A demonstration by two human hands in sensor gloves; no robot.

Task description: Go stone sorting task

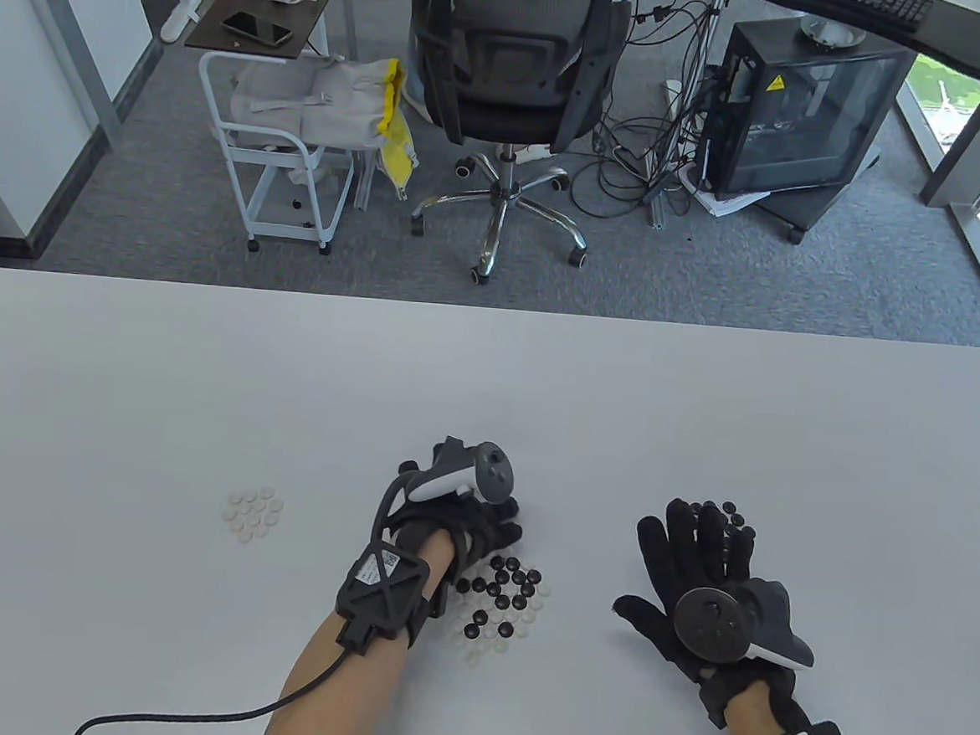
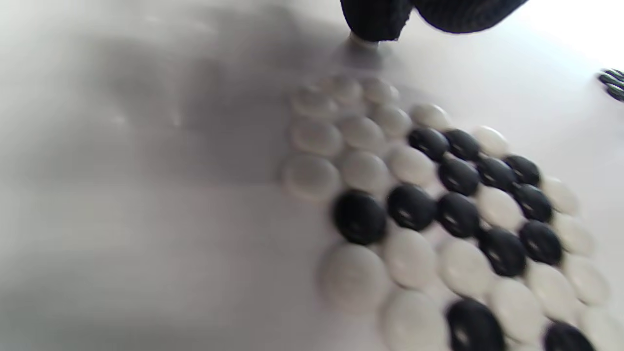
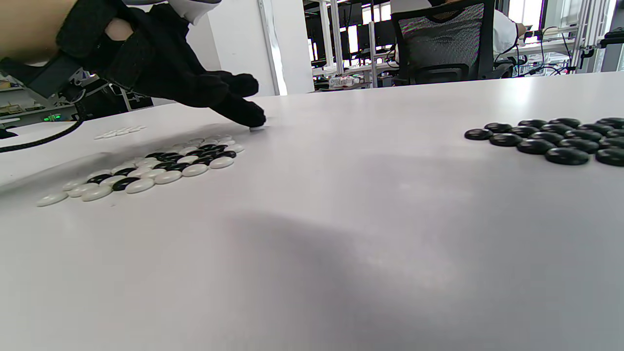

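While left hand [image 1: 454, 516] reaches, white stone [image 3: 257, 128] under fingers [image 3: 243, 113]

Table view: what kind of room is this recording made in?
Most likely an office or lab workspace. Beyond the white table stand a mesh office chair on grey carpet, a glass-sided computer tower with tangled cables, and a small white cart. The right wrist view shows more desks behind.

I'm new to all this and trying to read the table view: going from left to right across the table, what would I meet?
White stone pile → left hand → mixed black and white stones → right hand, with the black stone pile at its fingertips.
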